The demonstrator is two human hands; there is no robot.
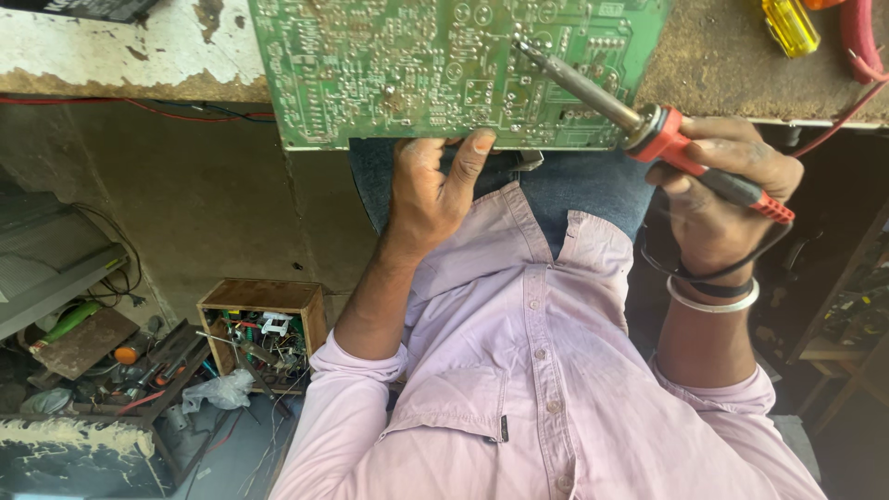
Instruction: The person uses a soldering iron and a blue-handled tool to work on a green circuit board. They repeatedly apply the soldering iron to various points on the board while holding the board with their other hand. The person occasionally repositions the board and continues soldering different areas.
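- Head view, looking down over the person's chest and lap; only view available.
- Green circuit board lies solder side up, partly on the worn workbench, with its near edge overhanging the bench edge above the lap.
- Left hand grips the board's near edge: thumb pressed on the top face near the edge, remaining fingers under the board and hidden.
- Right hand is closed around the red handle of a soldering iron, pen-style grip, fingers wrapped over the handle.
- Iron's metal shaft runs up and left from the hand; tip sits over the right part of the board, at or just above the solder pads. Can't tell whether it is actually touching.
- Black cord runs from the back of the handle and loops around the right wrist, beside a metal bangle.
- Person wears a pale pink button shirt, sleeves rolled, and blue jeans.
- Yellow-handled screwdriver on the bench at upper right, well apart from the board; red cable just beside it.
- Lower left, on the floor: small wooden box full of loose electronic parts and wires, with tools and scrap next to it.
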